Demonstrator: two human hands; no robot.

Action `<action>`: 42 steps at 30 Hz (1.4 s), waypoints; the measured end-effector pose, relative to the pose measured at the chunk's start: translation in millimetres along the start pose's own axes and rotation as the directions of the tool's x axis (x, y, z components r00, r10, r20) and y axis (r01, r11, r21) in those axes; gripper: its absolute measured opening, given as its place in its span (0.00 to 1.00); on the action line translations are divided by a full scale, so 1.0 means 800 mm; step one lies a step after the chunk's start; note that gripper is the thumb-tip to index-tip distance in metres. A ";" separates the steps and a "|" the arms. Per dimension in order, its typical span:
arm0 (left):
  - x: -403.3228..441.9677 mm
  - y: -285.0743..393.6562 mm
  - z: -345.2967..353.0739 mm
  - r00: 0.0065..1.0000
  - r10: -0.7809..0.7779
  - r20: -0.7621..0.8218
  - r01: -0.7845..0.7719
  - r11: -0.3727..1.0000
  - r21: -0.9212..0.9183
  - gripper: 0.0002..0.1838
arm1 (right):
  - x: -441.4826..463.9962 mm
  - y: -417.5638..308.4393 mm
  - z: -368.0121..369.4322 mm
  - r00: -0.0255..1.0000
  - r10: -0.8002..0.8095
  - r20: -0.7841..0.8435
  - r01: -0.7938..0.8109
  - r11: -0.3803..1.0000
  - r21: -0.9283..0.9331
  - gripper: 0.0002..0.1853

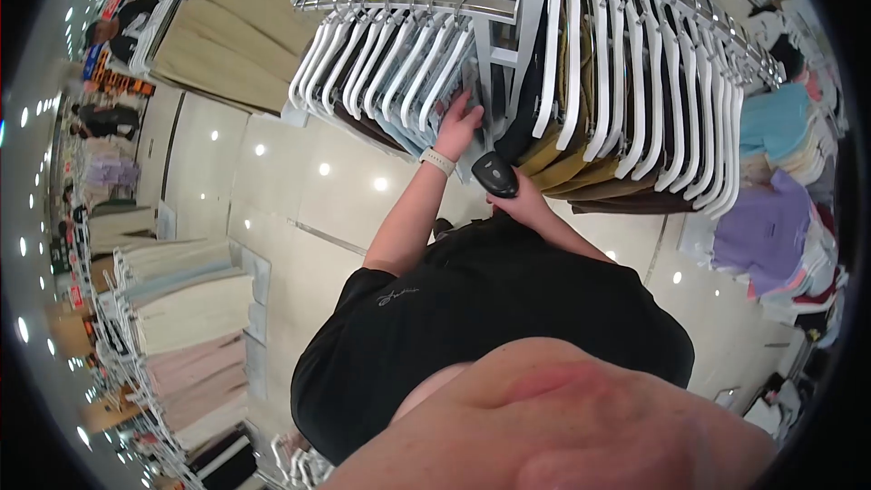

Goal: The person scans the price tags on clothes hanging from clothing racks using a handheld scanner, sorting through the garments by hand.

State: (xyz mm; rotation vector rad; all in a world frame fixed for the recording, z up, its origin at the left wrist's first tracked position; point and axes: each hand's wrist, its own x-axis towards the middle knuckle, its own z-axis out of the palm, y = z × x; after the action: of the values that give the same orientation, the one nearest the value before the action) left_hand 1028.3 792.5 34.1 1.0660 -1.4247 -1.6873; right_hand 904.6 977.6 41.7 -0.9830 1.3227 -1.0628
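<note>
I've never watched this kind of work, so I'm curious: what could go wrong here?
The left hand reaches among closely packed hangers, so a garment might snag or slip loose. The black scanner-like device in the right hand is near the olive clothes and might bump them.

Glossy pale tiled floor (336, 191), reflected ceiling lights (325, 169)

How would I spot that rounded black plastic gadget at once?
Start at the silver metal rails full of white hangers. Just below the gap between them, a bare right hand holds the rounded black plastic gadget. Its hard, smooth shell sets it apart from the soft black short-sleeved shirt below.
</note>
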 end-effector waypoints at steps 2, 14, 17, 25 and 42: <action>0.009 0.002 -0.008 0.998 -0.051 0.028 0.054 0.996 -0.077 0.29 | 0.005 -0.002 0.012 0.997 -0.008 -0.071 0.013 0.997 0.078 0.28; -0.027 0.017 -0.041 0.976 -0.009 0.215 0.079 0.944 -0.320 0.23 | 0.095 -0.059 0.045 0.942 0.061 -0.331 0.072 0.924 0.375 0.12; -0.035 0.019 -0.049 0.972 -0.029 0.233 0.099 0.950 -0.295 0.22 | 0.101 -0.066 0.053 0.940 0.058 -0.337 0.090 0.909 0.407 0.10; -0.110 -0.009 -0.133 0.977 0.060 0.203 -0.077 0.994 0.078 0.18 | 0.061 -0.038 0.084 0.849 -0.296 -0.438 0.290 0.953 -0.081 0.29; -0.080 0.109 -0.123 0.807 0.130 0.575 -0.584 0.317 0.747 0.31 | 0.038 -0.108 0.118 0.785 -0.618 -0.035 0.601 0.774 -0.199 0.48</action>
State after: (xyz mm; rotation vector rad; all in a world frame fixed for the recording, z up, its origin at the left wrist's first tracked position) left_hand 1144.4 791.7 123.8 0.7236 -2.8212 -0.6672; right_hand 995.1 923.2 120.2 -1.5833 1.2122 -1.5156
